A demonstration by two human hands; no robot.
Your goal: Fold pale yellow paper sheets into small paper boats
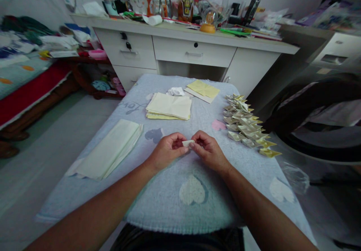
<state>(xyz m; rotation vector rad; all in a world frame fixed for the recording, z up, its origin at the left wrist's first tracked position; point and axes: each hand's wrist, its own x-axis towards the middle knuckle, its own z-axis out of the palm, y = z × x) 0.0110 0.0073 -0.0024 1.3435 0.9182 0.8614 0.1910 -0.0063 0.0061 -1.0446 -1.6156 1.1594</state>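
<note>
Between my two hands is a small folded piece of pale paper (187,143), held above the cloth-covered table. My left hand (171,148) pinches its left end between thumb and fingers. On the other end, my right hand (208,149) closes with thumb and fingertips. Part of the paper is hidden by the fingers. Beyond the hands lies a stack of cream paper squares (170,105). To the right stand several rows of folded paper boats (245,123), whitish and yellow.
A long folded pale sheet (109,149) lies at the left. Yellow and white sheets (203,89) and a crumpled white paper (175,91) are at the back. Behind the table is a cluttered white desk (194,49); a washing machine (335,55) stands right, a bed (31,78) left.
</note>
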